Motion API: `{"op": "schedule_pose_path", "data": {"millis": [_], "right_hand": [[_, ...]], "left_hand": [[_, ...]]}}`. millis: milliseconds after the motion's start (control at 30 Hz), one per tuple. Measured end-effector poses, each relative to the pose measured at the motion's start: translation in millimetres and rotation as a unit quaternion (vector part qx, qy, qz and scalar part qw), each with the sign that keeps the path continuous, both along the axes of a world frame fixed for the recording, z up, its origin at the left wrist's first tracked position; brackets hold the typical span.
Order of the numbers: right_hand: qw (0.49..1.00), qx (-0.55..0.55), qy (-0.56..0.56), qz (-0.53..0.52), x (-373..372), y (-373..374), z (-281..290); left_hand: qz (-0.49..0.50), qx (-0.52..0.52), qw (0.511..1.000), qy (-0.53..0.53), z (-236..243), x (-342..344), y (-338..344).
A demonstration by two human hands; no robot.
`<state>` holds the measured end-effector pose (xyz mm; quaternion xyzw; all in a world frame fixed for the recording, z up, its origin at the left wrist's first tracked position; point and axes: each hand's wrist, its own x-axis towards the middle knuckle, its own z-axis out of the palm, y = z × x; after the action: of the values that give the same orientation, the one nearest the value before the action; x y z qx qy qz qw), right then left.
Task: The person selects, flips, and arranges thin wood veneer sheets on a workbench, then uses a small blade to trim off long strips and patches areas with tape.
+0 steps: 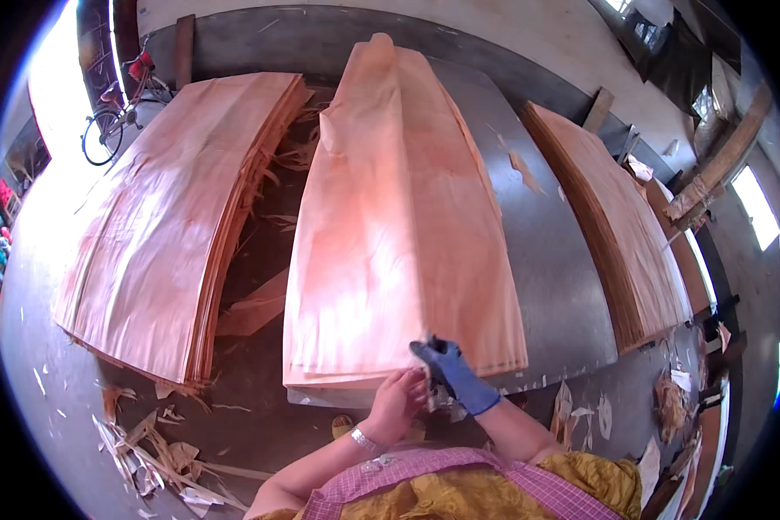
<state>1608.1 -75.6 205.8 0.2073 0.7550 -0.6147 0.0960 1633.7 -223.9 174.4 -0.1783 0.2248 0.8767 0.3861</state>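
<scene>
A long stack of thin, pinkish wood veneer sheets [364, 286] lies before me, with a raised seam or overlapping edge running lengthwise down its top. At its near end, my left hand [399, 403], bare and wearing a silver wristband, has its fingers curled in. Just right of it is my right hand [455, 374] in a blue-grey glove, its dark fingertips closed together at the near end of the seam. Something small and pale shows between the two hands, too small to name. The hands are close together, and their fingers partly hide what they grip.
Another veneer stack [156, 225] with ragged edges stands to the left, and a third stack [598, 208] to the right. A grey metal sheet [555, 277] lies beside the middle stack. Torn veneer scraps [160, 459] litter the floor. A bicycle [113, 121] stands at far left.
</scene>
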Motion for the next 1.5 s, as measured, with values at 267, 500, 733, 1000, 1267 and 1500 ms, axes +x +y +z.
{"op": "schedule_pose_path", "data": {"millis": [267, 500, 733, 1000, 1267, 1500], "right_hand": [[0.974, -0.098, 0.06, -0.196, -10.7, 192.4, 135.3], [0.936, -0.244, 0.114, -0.228, 70.3, 415.0, 46.0], [0.936, 0.102, 0.126, -0.312, 253.5, 542.8, -88.7], [0.958, 0.001, 0.023, -0.284, 317.4, 608.2, -33.4], [0.958, -0.091, -0.001, -0.272, 234.4, 696.8, -102.2], [0.97, 0.092, -0.052, -0.22, 187.5, 770.6, -73.7]], "left_hand": [[-0.158, 0.075, 0.94, 0.293, 11.6, 20.8, 31.3], [0.375, 0.096, 0.919, 0.07, -58.6, 96.9, 11.8], [0.425, -0.233, 0.874, 0.03, -97.0, 211.0, 3.0], [0.329, -0.268, 0.895, 0.135, -119.3, 227.6, 93.6], [0.338, -0.267, 0.902, 0.037, -157.4, 85.0, 197.3], [0.298, -0.284, 0.911, 0.02, -162.3, 4.2, 294.5]]}}
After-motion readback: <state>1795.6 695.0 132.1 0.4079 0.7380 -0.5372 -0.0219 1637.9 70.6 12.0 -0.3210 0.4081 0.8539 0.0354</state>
